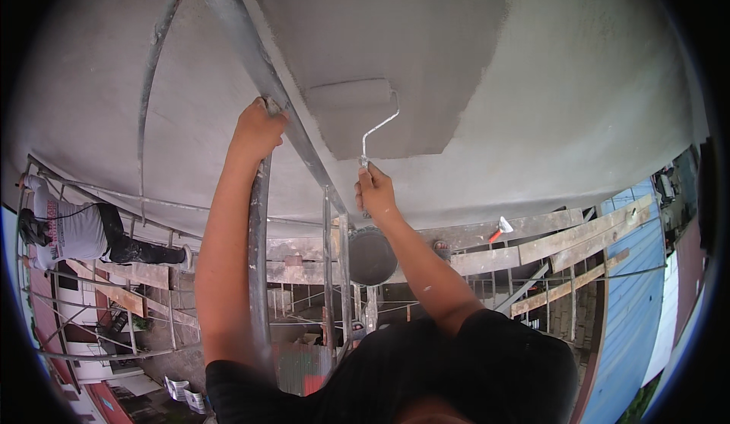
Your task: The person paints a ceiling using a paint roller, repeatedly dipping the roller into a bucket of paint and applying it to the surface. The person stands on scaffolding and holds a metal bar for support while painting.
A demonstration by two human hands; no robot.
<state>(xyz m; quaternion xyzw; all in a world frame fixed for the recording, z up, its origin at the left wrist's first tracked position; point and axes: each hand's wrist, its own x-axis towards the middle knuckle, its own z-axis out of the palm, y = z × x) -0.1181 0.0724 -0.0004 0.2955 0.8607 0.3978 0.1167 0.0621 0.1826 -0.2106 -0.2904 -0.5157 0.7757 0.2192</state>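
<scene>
A paint roller [350, 94] lies against the grey wall [563, 120], on a darker, wet-looking patch [426, 44] with ragged side edges. Its bent wire frame runs down to my right hand [376, 190], whose fingers are closed round the handle; the grip itself is mostly hidden. My left hand [260, 126] is raised and wrapped round a metal scaffold pole [260, 196], close to where a slanting tube [304, 146] passes. Below my right forearm stands a round bucket [372, 257] holding grey paint or slurry.
Wooden planks [487, 260] form the scaffold deck. A scraper-like tool with an orange handle [496, 235] lies on them. Another person [76, 230] in a light shirt stands on the scaffolding at left. Blue roofing [631, 272] is at right; the ground shows far below.
</scene>
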